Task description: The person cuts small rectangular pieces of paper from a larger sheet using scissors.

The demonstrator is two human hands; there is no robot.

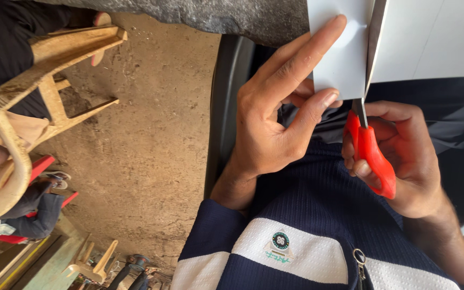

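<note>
A white sheet of paper (430, 43) fills the upper right of the head view, split by a cut running up from its lower edge. My left hand (280, 118) pinches the left strip of the paper (339, 64), index finger stretched up along it, thumb at its lower edge. My right hand (404, 156) grips scissors with red handles (371, 156); their blades (374, 48) are inside the cut, pointing up. Both hands sit over my lap and dark blue top with a white band.
A dark chair edge (226, 107) runs beside my left arm. On the dirt floor (151, 139) to the left stand tan plastic chairs (33, 80), a red seat (38, 166), and another person's sleeve (38, 215).
</note>
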